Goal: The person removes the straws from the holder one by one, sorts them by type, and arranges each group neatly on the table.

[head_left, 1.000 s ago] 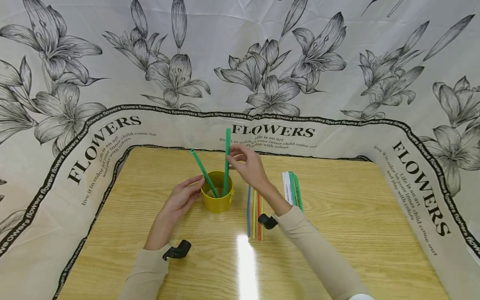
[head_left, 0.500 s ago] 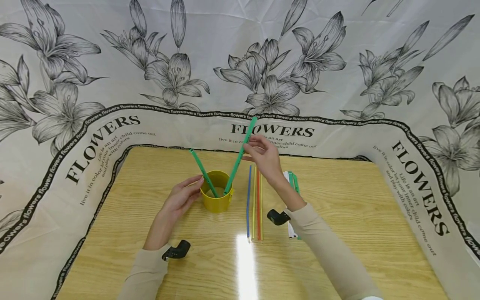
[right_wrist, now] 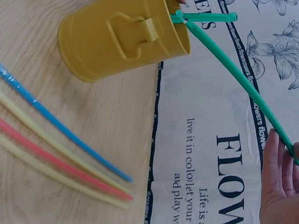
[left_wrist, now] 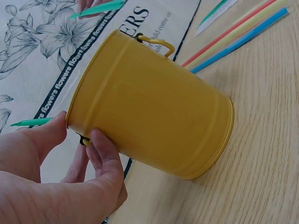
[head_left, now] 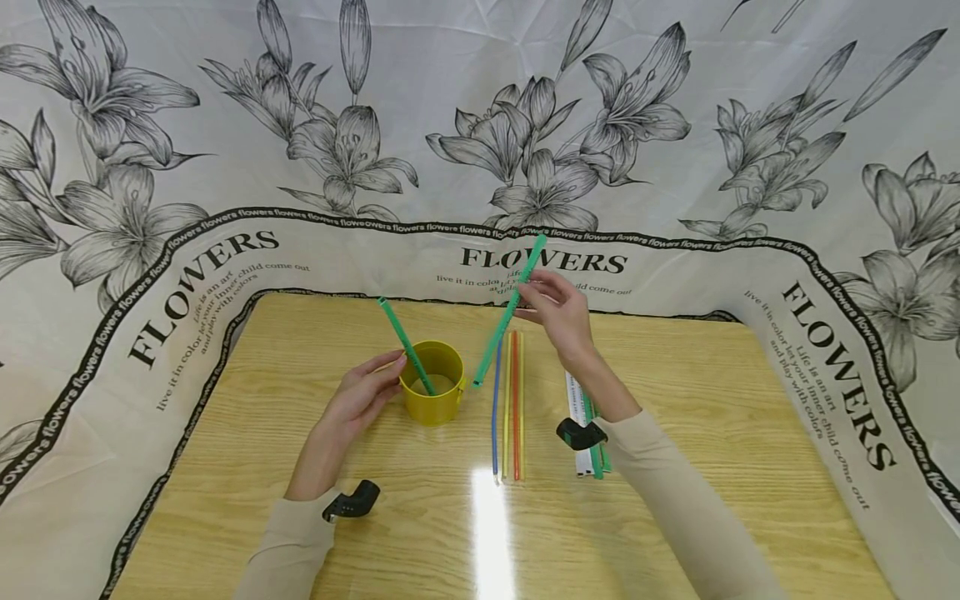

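Observation:
A small yellow metal bucket (head_left: 433, 410) stands upright on the table. My left hand (head_left: 363, 396) holds its left rim; in the left wrist view the thumb lies at the rim and the fingers by a handle mount, beside the bucket's wall (left_wrist: 154, 102). One slim green straw (head_left: 405, 340) leans inside, its top poking out to the left. Up and to the right, my right hand (head_left: 566, 321) pinches a second green straw (head_left: 497, 346) near its upper part. That straw is tilted, its lower end just right of the bucket; in the right wrist view this end (right_wrist: 198, 30) overlaps the bucket's mouth.
Right of the bucket lie a blue straw (head_left: 496, 417), a red straw (head_left: 517, 408) and yellow straws (head_left: 507, 433) side by side. Farther right, under my right forearm, is a group of white and green printed straws (head_left: 581, 408). A flowered cloth (head_left: 525, 167) surrounds the table.
The green straw in my right hand has come out of the bucket, moving right and tilting. My left hand and the bucket have stayed in place.

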`<action>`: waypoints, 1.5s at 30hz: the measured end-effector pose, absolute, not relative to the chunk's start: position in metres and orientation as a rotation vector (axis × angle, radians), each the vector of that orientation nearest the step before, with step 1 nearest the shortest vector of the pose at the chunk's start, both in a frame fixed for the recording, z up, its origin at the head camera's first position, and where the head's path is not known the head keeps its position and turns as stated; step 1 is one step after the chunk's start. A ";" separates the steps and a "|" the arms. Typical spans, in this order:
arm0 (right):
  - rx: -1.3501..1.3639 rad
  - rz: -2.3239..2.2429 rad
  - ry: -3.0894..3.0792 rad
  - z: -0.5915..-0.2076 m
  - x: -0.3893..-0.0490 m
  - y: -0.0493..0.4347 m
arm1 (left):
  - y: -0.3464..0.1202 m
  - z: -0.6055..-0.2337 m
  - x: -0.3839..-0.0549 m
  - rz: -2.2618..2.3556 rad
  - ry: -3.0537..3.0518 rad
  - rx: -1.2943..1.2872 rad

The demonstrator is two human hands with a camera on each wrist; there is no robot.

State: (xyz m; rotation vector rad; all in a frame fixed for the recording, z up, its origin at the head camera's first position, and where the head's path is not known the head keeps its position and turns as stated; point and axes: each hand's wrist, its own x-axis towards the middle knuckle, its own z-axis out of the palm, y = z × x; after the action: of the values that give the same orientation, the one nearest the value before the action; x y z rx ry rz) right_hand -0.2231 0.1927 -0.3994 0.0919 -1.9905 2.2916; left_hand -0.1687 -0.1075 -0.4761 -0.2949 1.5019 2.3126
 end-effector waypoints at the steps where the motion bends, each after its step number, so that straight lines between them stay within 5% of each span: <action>1: 0.082 2.282 -1.999 -0.401 -0.223 0.195 | -0.108 -0.476 -0.169 2.312 1.504 -0.295; 45: -0.087 2.002 -2.260 -0.464 -0.180 0.309 | -0.110 -0.480 -0.170 2.311 1.505 -0.274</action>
State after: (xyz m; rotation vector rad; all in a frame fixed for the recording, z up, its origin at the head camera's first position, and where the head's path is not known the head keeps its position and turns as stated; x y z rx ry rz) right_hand -0.1801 0.3087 -0.4645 -0.0871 -2.2602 2.0019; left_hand -0.1703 -0.1103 -0.4800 -0.2740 1.5054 2.3114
